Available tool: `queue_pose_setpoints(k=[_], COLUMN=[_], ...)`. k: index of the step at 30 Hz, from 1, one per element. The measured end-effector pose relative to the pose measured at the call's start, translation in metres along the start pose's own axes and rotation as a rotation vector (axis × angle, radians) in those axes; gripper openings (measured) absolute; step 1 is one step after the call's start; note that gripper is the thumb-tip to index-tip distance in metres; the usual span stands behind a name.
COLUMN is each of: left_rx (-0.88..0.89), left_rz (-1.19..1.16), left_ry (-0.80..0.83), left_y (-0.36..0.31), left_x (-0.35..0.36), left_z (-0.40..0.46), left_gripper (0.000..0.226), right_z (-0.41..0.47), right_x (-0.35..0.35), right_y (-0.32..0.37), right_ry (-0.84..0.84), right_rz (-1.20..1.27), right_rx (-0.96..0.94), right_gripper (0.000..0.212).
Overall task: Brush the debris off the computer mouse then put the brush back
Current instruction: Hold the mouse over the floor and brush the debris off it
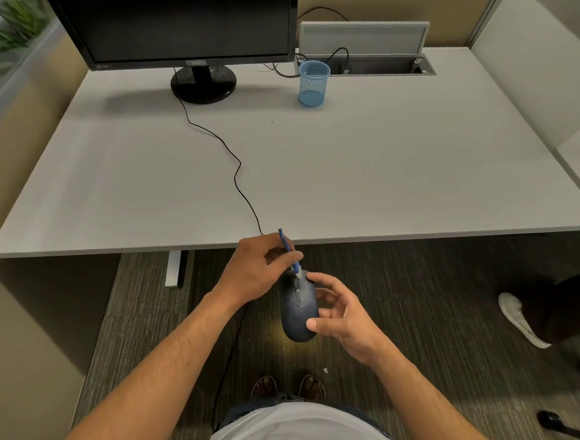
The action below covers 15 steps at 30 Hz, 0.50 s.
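I hold a dark computer mouse (298, 308) in the air below the front edge of the white desk (346, 167). My right hand (343, 315) grips it from the right side, thumb on its rear and a fingertip near its front. My left hand (257, 270) pinches a thin blue brush (288, 251), tilted, with its pale bristle end touching the front of the mouse near the scroll wheel. The mouse's black cable (235, 175) runs up over the desk toward the monitor. A blue mesh cup (313, 83) stands on the desk at the back.
A black monitor (179, 25) stands at the back of the desk on a round base. To the right of the cup is an open cable tray (384, 65) with its lid up. Another person's white shoe (518, 317) is on the carpet at right. Partition walls enclose the desk.
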<state>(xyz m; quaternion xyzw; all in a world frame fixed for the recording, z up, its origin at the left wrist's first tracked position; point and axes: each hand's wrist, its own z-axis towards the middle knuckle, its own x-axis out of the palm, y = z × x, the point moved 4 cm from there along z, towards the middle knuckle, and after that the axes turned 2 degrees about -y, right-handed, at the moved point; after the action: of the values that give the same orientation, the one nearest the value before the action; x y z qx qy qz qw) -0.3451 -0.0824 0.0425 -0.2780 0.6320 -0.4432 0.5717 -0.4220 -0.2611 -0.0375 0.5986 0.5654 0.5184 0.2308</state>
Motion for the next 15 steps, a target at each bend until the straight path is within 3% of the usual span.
queue_pose_setpoints(k=[8,15], left_rx=[0.139,0.050], left_rz=[0.384,0.043], left_ry=[-0.014,-0.035], left_y=[-0.0035,-0.0036], left_x=[0.0009,-0.0033], left_z=[0.0010,-0.0034], left_gripper=[0.022,0.008], right_z=[-0.0011,0.0001], right_x=[0.0012,-0.0011], right_y=[-0.0016,-0.0012], right_ry=[-0.006,-0.018], right_rz=[-0.034,-0.021], right_rx=[-0.005,-0.014], right_gripper=[0.077,0.078])
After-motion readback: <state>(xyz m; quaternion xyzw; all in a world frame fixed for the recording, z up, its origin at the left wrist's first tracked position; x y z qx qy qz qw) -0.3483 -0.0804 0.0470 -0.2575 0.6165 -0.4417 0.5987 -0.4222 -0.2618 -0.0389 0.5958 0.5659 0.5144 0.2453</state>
